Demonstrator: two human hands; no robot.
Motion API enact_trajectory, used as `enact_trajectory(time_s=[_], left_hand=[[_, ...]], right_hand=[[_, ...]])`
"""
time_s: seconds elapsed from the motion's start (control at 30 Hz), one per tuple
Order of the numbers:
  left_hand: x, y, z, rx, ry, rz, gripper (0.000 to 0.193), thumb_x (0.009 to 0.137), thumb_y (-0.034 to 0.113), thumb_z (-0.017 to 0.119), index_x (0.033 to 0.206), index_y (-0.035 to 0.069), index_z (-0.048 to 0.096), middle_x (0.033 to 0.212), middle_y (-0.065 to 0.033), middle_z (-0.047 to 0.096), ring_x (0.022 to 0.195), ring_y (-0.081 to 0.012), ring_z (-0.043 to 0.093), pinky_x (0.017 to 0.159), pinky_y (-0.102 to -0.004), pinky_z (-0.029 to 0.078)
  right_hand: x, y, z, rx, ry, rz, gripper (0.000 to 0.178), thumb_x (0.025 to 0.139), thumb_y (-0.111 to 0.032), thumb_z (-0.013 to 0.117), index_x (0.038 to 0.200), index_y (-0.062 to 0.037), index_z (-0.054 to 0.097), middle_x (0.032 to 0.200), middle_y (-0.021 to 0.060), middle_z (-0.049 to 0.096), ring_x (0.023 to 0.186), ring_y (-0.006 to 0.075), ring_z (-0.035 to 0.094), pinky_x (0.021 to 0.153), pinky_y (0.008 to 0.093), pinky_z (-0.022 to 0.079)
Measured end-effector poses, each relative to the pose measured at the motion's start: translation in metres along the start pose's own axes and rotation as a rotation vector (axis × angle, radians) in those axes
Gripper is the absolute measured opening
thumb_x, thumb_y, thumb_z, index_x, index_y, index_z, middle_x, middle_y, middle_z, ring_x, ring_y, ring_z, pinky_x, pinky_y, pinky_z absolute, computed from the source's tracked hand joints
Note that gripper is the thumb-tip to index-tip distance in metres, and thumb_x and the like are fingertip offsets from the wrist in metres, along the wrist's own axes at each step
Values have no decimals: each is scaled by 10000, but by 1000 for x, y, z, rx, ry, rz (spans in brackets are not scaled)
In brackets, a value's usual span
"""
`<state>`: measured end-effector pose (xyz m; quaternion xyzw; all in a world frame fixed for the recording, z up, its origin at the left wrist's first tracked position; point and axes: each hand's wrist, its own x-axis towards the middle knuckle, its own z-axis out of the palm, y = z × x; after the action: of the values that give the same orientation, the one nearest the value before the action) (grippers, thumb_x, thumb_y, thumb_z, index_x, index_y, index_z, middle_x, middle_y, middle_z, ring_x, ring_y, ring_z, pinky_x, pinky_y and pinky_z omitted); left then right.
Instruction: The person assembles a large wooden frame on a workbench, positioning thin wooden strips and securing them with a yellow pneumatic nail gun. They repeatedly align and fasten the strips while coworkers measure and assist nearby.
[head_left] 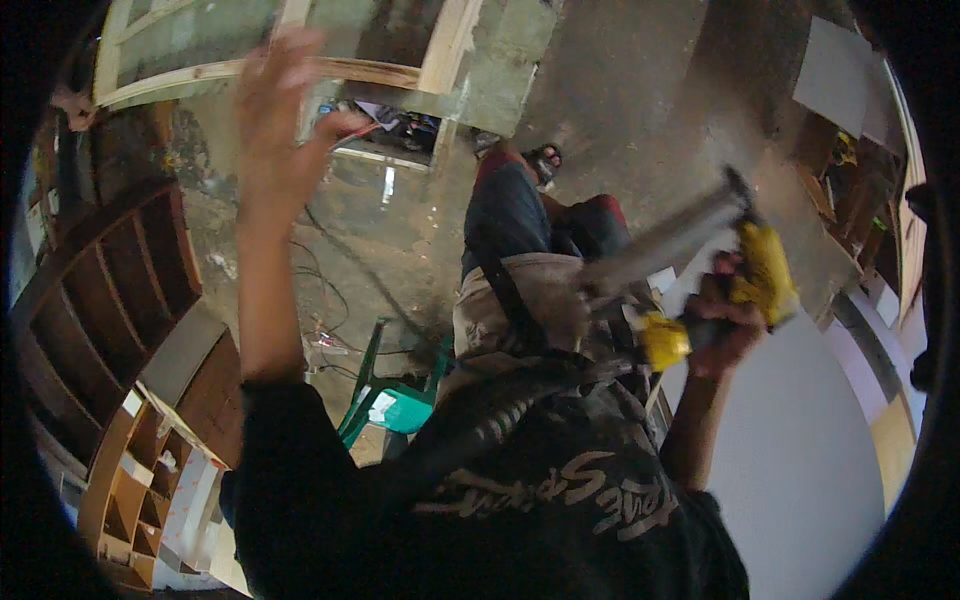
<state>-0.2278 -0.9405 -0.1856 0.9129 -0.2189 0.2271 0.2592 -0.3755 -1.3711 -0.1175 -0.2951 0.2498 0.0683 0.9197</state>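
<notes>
My right hand (728, 325) is wrapped round the handle of a yellow and black nail gun (766, 268), held out at my right side. Its long grey magazine, smeared by motion, points back toward my waist. By the yellow handle end, a dark ribbed hose (490, 425) crosses my chest. My left hand (275, 110) is raised at the upper left, blurred, with its fingers apart and nothing seen in it. Behind it in the picture is a pale wooden frame (448, 45) on a worn greenish tabletop (510, 70); whether the hand touches the frame I cannot tell.
A green plastic stool (408, 408) stands at my left, with dark cables (330, 285) on the stained floor. Further left are a dark slatted wooden panel (105, 285) and a compartmented wooden shelf (130, 490). A large pale board (800, 450) lies at my right.
</notes>
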Motion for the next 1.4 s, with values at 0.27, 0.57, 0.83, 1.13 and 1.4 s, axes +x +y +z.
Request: enact_trajectory(time_s=[0.27,0.57,0.83,1.13,1.4], left_hand=[[-34,4,-141,116,311,-492,346,875,165,624,1206,70,583,1162,-108,635,1093,-282,603,930,-413,531],[-30,200,-49,-543,92,-598,150,812,51,743,950,109,736,894,-47,730,834,-221,670,742,-351,500],[-29,202,-26,-714,158,-720,463,818,104,796,1222,32,581,796,-46,692,806,-129,652,746,-299,493],[-27,160,18,-667,404,-973,502,835,244,797,1214,39,540,970,-72,646,731,-117,628,655,-301,512],[27,225,43,-631,700,-1483,680,783,252,828,1312,-28,505,1177,-143,634,958,-200,656,830,-326,533]], right_hand=[[0,-6,-38,163,41,-189,591,690,5,579,1266,24,444,1121,106,512,706,143,458,616,285,466],[9,-16,-8,147,50,-9,561,683,-30,528,1244,-10,502,1152,104,573,653,153,466,596,298,490],[57,-23,17,60,-99,-30,535,675,13,534,1209,-9,533,1096,107,613,640,164,483,588,303,529],[82,-49,62,-80,-227,-16,485,688,-48,581,1172,-38,547,1046,90,605,695,156,561,616,301,550],[103,-82,79,-362,-225,12,493,713,-65,585,1201,-13,539,987,87,611,709,178,595,650,305,550]])
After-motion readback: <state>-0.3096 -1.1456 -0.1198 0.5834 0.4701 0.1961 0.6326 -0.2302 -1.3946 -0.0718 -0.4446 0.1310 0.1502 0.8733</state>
